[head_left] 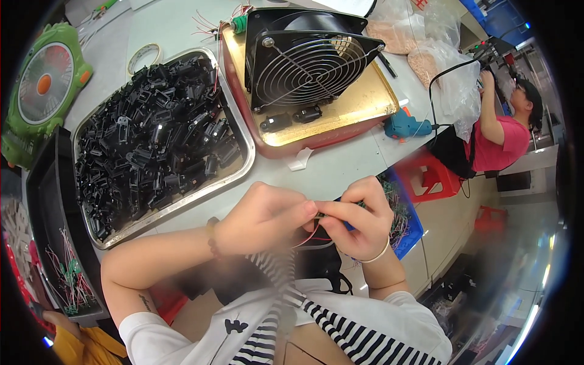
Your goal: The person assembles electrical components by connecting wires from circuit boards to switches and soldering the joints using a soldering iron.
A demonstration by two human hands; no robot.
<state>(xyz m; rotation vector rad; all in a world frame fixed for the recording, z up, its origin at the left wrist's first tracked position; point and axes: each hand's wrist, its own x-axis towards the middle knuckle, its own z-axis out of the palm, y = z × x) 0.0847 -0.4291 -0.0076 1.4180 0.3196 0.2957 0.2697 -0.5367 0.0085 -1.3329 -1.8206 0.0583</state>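
Note:
My left hand (267,216) and my right hand (362,222) meet in front of my chest, just off the table's near edge. Their fingertips are pinched together on a small greenish part with thin wires (311,236), red and pale, trailing down from it. Most of that part is covered by my fingers. Ahead and to the left, a metal tray (248,163) is heaped with black plastic housings (146,137). Two more black housings (292,118) lie on a gold-coloured box lid (371,109), in front of a black fan with a wire guard (313,76).
A blue bin (417,234) of wired green boards sits below the table edge, right of my hand. A black tray (48,201) stands far left beside a green fan (45,88). A teal power tool (407,125), tape roll (145,58) and plastic bags (450,79) occupy the table. A co-worker (499,134) sits at right.

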